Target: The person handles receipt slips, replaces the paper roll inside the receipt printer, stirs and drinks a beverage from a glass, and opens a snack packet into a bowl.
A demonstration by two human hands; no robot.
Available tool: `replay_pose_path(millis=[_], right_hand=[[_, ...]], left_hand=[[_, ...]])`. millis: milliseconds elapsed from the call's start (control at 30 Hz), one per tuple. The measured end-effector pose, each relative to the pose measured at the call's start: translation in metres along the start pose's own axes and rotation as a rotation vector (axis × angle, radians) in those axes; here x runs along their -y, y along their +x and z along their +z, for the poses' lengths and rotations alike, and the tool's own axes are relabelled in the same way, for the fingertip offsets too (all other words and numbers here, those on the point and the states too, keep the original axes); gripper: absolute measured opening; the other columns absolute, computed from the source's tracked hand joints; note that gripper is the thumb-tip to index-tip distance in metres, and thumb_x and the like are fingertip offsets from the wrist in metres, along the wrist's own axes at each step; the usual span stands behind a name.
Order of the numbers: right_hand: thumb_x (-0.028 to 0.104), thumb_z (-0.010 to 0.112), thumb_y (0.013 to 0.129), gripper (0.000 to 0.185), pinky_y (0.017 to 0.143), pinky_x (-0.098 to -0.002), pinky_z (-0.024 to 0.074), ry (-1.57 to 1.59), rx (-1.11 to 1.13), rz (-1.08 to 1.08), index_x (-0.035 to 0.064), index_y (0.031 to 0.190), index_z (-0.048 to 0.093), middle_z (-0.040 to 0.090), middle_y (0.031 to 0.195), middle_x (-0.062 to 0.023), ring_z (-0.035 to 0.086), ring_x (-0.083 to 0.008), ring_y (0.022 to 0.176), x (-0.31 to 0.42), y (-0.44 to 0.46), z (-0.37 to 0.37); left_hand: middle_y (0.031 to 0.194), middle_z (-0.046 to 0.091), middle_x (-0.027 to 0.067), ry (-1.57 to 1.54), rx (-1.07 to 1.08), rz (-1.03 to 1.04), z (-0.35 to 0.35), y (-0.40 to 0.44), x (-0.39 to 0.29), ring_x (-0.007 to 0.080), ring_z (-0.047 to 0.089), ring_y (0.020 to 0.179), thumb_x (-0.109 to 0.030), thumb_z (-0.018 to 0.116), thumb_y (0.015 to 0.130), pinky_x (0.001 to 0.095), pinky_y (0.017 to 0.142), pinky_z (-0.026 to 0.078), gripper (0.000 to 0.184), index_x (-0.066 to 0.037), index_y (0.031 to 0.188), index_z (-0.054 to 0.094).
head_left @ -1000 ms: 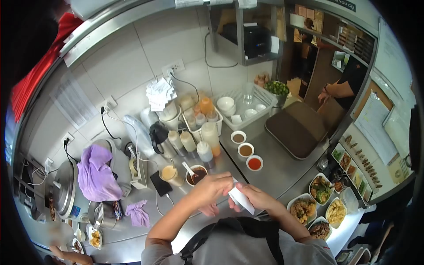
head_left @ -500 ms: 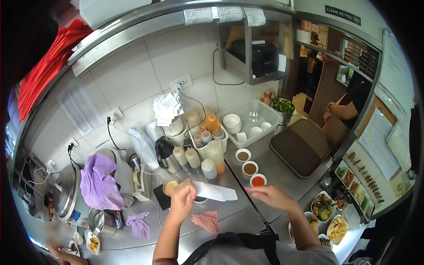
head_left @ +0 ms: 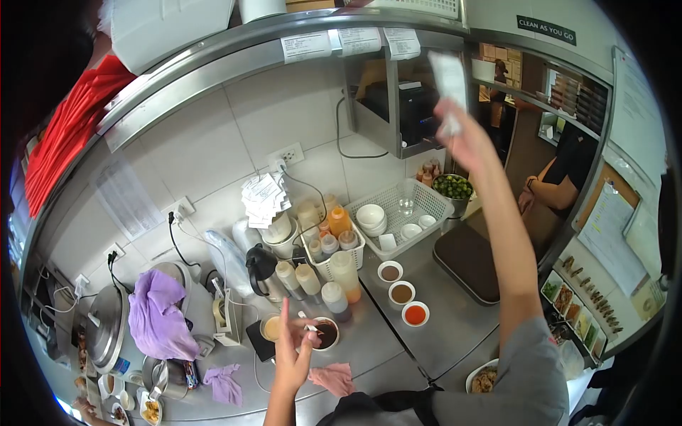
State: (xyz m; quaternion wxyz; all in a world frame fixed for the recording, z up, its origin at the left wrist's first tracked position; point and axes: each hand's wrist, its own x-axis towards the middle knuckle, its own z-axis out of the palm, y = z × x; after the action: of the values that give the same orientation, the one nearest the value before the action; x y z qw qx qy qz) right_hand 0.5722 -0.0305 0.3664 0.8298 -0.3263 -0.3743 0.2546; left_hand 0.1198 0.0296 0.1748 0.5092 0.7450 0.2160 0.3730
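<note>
Cloth (head_left: 332, 379) of pink colour lies below the fingers of the left hand (head_left: 291, 349). One of these fingers points straight up and others are bent; I cannot tell whether they hold something. A bowl (head_left: 337, 340) with dark sauce stands just right of them. Farther, the right hand (head_left: 465, 138) pinches a white paper slip (head_left: 449, 77), blurred, rising above its fingers. Left of these fingers, behind, is a black printer (head_left: 413, 108).
</note>
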Motion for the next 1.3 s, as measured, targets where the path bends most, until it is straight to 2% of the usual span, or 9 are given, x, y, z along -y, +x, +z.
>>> replay_pose_path(millis=[333, 500, 633, 700, 867, 967, 1067, 1133, 1300], right_hand=[[0.012, 0.071, 0.085, 0.032, 0.057, -0.0164, 0.0529, 0.145, 0.038, -0.065, -0.0004, 0.113, 0.061, 0.065, 0.101, -0.0045, 0.063, -0.0088, 0.082, 0.052, 0.187, -0.057], [0.036, 0.071, 0.083, 0.045, 0.07, -0.0323, 0.0514, 0.056, -0.595, -0.414, 0.0027, 0.111, 0.059, 0.061, 0.093, -0.0065, 0.057, -0.018, 0.076, 0.029, 0.18, -0.045], [0.045, 0.073, 0.079, 0.073, 0.081, -0.034, 0.0491, 0.023, 0.125, -0.11, 0.0008, 0.13, 0.045, 0.05, 0.114, -0.0147, 0.051, -0.0221, 0.099, -0.039, 0.086, 0.078], [0.037, 0.083, 0.072, 0.097, 0.106, -0.0441, 0.0393, 0.282, 0.182, 0.147, -0.0001, 0.143, 0.028, 0.039, 0.134, -0.0229, 0.044, -0.0311, 0.122, -0.045, 0.09, 0.126], [0.007, 0.073, 0.08, 0.052, 0.105, -0.0441, 0.0419, 0.486, 0.156, -0.077, 0.0033, 0.124, 0.045, 0.054, 0.12, -0.0121, 0.053, -0.0264, 0.112, -0.057, 0.136, 0.132], [0.003, 0.063, 0.085, 0.033, 0.097, -0.0382, 0.0486, 0.308, 0.101, -0.122, 0.0023, 0.116, 0.053, 0.057, 0.119, -0.0097, 0.056, -0.0201, 0.11, -0.086, 0.038, 0.12], [0.004, 0.066, 0.085, 0.042, 0.089, -0.0357, 0.0515, -0.167, 0.082, 0.318, -0.0013, 0.123, 0.049, 0.06, 0.117, -0.01, 0.06, -0.0191, 0.106, -0.172, -0.111, 0.091], [-0.002, 0.072, 0.08, 0.042, 0.086, -0.0313, 0.0524, -0.306, 0.564, 0.561, -0.0014, 0.118, 0.055, 0.065, 0.109, -0.009, 0.063, -0.0148, 0.097, -0.2, -0.219, 0.076], [0.0, 0.072, 0.08, 0.031, 0.076, -0.0271, 0.0527, -0.249, 0.441, 0.817, -0.0033, 0.109, 0.06, 0.067, 0.1, -0.0089, 0.065, -0.0134, 0.088, -0.195, -0.311, 0.06]], left_hand=[[0.107, 0.059, 0.0137, -0.029, -0.093, -0.33, 0.003, -0.06, 0.048, 0.0154, 0.061, 0.075, -0.002, 0.058, 0.089, 0.0269, 0.066, 0.054, 0.077, -0.012, 0.152, 0.013], [0.107, 0.059, 0.013, -0.002, -0.148, -0.301, 0.006, -0.06, 0.046, 0.0152, 0.061, 0.077, -0.003, 0.057, 0.089, 0.0278, 0.067, 0.055, 0.074, -0.011, 0.151, 0.017], [0.105, 0.061, 0.0088, 0.022, -0.048, -0.27, 0.018, -0.047, 0.042, 0.0132, 0.061, 0.077, -0.004, 0.058, 0.089, 0.0261, 0.066, 0.052, 0.068, -0.011, 0.149, 0.026], [0.104, 0.061, 0.0054, 0.059, 0.026, -0.232, 0.028, -0.044, 0.04, 0.0114, 0.06, 0.076, -0.005, 0.059, 0.09, 0.0247, 0.065, 0.05, 0.063, -0.012, 0.146, 0.031], [0.109, 0.059, 0.0073, 0.049, 0.218, -0.184, 0.048, -0.054, 0.035, 0.0101, 0.058, 0.077, -0.001, 0.059, 0.088, 0.0231, 0.067, 0.049, 0.061, -0.01, 0.144, 0.036], [0.112, 0.058, 0.0086, 0.013, 0.211, -0.197, 0.048, -0.066, 0.04, 0.01, 0.057, 0.076, -0.001, 0.057, 0.089, 0.0236, 0.07, 0.049, 0.057, -0.009, 0.143, 0.038], [0.116, 0.056, 0.0099, -0.158, 0.063, -0.111, 0.041, -0.067, 0.045, 0.011, 0.058, 0.08, -0.003, 0.056, 0.091, 0.0246, 0.072, 0.05, 0.054, -0.008, 0.142, 0.039], [0.116, 0.059, 0.0127, -0.515, -0.055, -0.123, 0.04, -0.061, 0.055, 0.014, 0.059, 0.098, -0.007, 0.059, 0.09, 0.0276, 0.078, 0.051, 0.054, -0.004, 0.14, 0.039], [0.086, 0.069, 0.0064, -0.194, -0.009, -0.558, 0.029, -0.055, 0.045, 0.0112, 0.064, 0.074, -0.021, 0.073, 0.084, 0.0268, 0.066, 0.054, 0.031, 0.001, 0.104, 0.064]])
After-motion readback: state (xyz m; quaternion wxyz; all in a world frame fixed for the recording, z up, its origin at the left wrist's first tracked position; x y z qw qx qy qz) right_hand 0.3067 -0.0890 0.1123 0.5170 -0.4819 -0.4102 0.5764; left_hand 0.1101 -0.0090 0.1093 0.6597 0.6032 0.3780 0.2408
